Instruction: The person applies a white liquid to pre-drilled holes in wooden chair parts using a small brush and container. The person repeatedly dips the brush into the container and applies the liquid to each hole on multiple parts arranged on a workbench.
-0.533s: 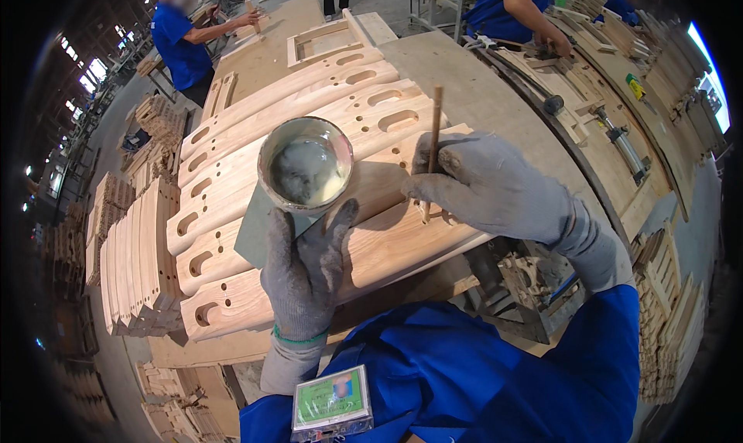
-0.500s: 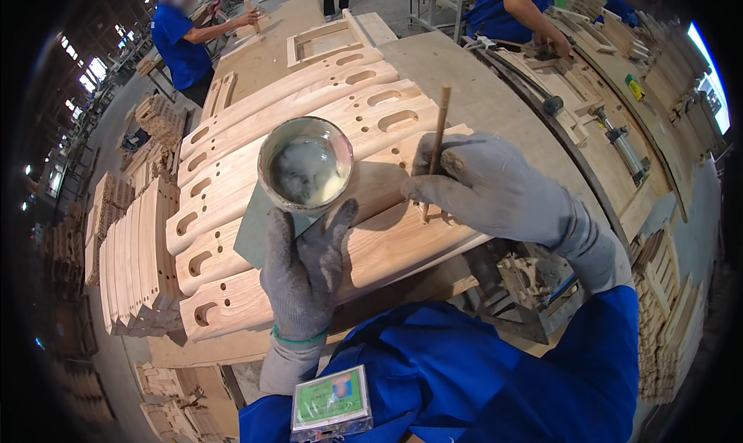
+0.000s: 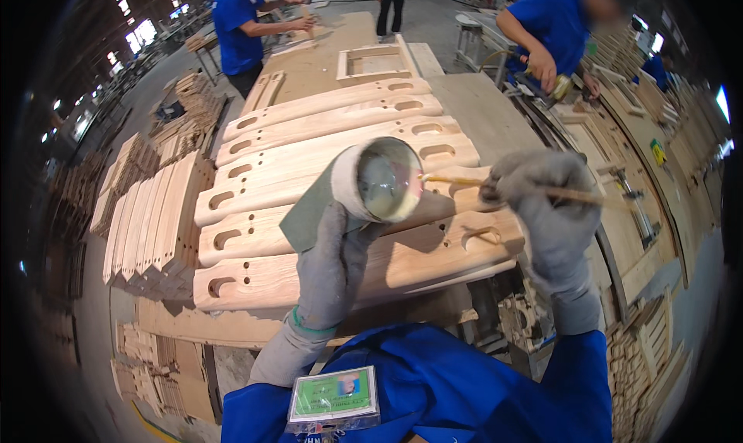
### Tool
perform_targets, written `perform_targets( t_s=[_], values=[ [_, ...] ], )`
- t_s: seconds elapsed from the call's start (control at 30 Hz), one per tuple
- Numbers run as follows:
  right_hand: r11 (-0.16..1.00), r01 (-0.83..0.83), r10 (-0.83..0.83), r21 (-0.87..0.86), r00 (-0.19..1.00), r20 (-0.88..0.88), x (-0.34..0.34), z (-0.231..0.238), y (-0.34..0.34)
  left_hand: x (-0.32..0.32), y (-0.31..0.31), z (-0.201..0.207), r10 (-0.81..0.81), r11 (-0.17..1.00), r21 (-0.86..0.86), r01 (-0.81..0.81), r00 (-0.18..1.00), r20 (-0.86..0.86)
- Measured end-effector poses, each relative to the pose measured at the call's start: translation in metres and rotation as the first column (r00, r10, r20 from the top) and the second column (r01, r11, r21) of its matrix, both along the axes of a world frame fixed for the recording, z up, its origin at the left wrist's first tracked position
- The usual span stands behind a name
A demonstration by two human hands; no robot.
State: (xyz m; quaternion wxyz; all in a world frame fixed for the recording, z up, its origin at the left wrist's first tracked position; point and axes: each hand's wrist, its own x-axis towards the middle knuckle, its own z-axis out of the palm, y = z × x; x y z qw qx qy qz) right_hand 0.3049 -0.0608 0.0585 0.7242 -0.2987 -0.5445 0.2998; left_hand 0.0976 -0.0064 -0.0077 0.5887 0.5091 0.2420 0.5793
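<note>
My gloved left hand [image 3: 329, 261] is closed around a round cup [image 3: 344, 181] with pale, milky glue-like liquid inside. The cup tilts toward the right. A dark green sheet [image 3: 303, 220], perhaps sandpaper, is held beneath the cup. In my gloved right hand [image 3: 548, 211], somewhat blurred, a thin wooden stick [image 3: 457, 180] is pinched. It lies nearly level, its pale-coated tip at the cup's right rim. Below both hands, wooden boards [image 3: 333, 176] with oblong slots and small round holes lie side by side; the nearest board [image 3: 402, 261] is partly shadowed.
A rectangular wooden frame [image 3: 371, 62] lies at the table's far end. Stacked slats [image 3: 155, 218] stand at left. One co-worker in blue [image 3: 236, 25] is at far left, another [image 3: 542, 29] handles a tool at the right bench. A metal clamp [image 3: 635, 203] sits on that bench.
My right hand has lifted the stick from a hole in the near board and swung it level to the cup. My left hand has shifted right, tilting the cup. The view has shifted.
</note>
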Motion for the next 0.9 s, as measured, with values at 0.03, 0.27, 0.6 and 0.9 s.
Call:
perform_targets(
  t_s=[0.03,0.27,0.6,0.9],
  values=[
    [0.997,0.037,-0.052,0.071,0.972,0.229,-0.001,-0.004,0.003,-0.007,-0.002,-0.002,0.139,0.960,0.277,-0.050,0.941,-0.310],
    [0.998,0.066,-0.066,0.023,0.771,0.634,-0.034,0.010,0.011,-0.038,-0.030,0.018,0.173,0.969,-0.196,-0.150,0.979,0.108],
    [0.972,-0.210,0.109,0.105,0.799,0.592,-0.140,0.047,-0.021,-0.187,-0.116,0.019,0.435,0.900,-0.154,-0.407,0.849,0.300],
    [0.755,-0.651,0.596,-0.075,0.634,0.493,-0.331,-0.026,-0.052,-0.367,-0.291,-0.039,0.976,0.207,0.382,-0.901,0.161,-0.148]
  ],
)
